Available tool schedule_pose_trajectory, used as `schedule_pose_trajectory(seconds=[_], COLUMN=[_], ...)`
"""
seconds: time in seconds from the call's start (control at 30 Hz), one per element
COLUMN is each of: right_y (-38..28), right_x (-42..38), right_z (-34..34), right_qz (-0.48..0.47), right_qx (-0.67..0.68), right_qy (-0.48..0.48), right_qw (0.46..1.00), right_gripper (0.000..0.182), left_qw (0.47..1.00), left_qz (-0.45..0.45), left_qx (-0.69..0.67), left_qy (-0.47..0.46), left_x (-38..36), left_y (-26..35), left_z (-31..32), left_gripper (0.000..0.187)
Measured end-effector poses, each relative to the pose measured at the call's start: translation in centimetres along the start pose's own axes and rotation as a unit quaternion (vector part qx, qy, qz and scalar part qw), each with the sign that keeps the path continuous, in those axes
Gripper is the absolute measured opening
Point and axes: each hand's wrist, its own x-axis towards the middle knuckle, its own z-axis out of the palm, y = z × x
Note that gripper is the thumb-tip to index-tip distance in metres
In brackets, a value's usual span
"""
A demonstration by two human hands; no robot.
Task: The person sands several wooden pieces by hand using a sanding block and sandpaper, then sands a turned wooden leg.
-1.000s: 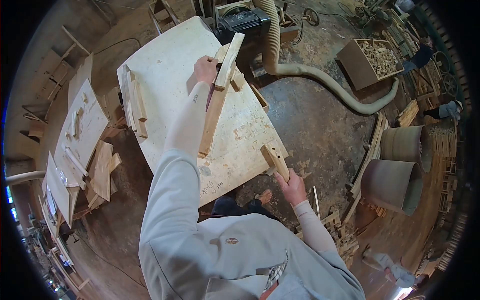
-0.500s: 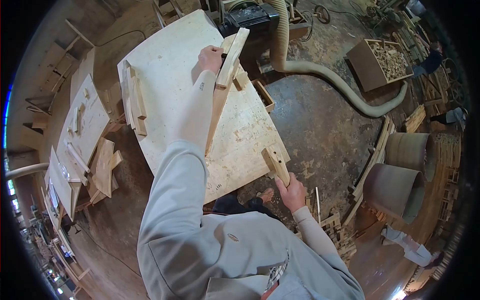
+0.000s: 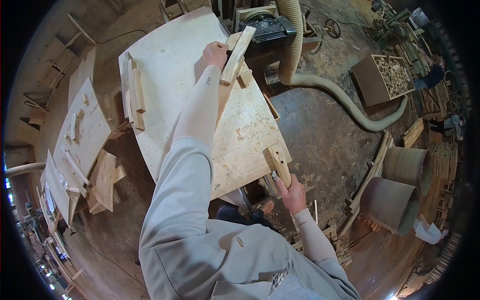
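Observation:
My left hand [image 3: 215, 54] is closed beside a wooden bar [image 3: 238, 56] near the far edge of the large pale board table [image 3: 165, 75]. What its fingers hold is hidden. Under that bar, a long narrow wooden strip [image 3: 223, 102] stands along the tabletop. At the table's near right corner, my right hand [image 3: 294, 192] wraps around the lower end of a wooden handle [image 3: 281, 169] with dark holes in it. The handle's upper end lies against a wooden block [image 3: 269, 158] at that corner.
Wooden pieces [image 3: 134, 92] lie at the table's left side. A motor [image 3: 270, 31] and a ribbed hose [image 3: 330, 86] are beyond the right edge. Further right stand a box of wood offcuts [image 3: 367, 82] and curved drums [image 3: 387, 197]. Another person [image 3: 427, 231] is at the lower right.
The view has shifted slightly. Both hands keep about the same places relative to the table and wood. The other person at lower right has moved toward the drums.

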Motion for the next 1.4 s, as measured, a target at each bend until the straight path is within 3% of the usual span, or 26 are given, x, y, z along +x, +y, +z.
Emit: schedule_pose_trajectory(seconds=[0.17,0.53,0.77,0.97,1.17,1.23,1.4], right_y=[-2.0,-1.5,-2.3,-3.5,1.7,3.2,4.1], right_x=[2.0,1.8,1.0,1.4,-4.7,-6.7,-7.2], right_z=[0.9,1.6,1.2,0.7,-0.4,-0.9,-1.0], right_qz=[-0.009,-0.013,0.001,-0.001,0.003,0.006,0.018], right_qx=[0.016,0.019,0.023,0.026,0.021,0.029,-0.013], right_qy=[0.008,0.03,0.029,0.033,0.017,0.016,0.013], right_qw=[1.0,0.999,0.999,0.999,1.0,0.999,1.0], right_gripper=[0.048,0.05,0.048,0.049,0.051,0.051,0.056], left_qw=[1.0,0.995,0.995,0.999,0.985,0.948,0.918], left_qz=[0.008,0.063,0.089,0.042,0.017,-0.054,-0.003], left_qx=[0.021,0.066,0.047,0.026,-0.172,-0.301,-0.355], left_qy=[-0.001,0.042,0.015,-0.01,-0.019,-0.085,-0.175], left_x=[3.2,3.2,2.6,2.5,-5.6,-8.0,-14.1], left_y=[-1.4,-1.9,-1.9,-1.4,-1.4,-0.7,2.4], left_z=[0.5,1.1,0.8,-0.5,-1.7,-2.4,-6.0], left_gripper=[0.024,0.024,0.027,0.028,0.029,0.039,0.046])
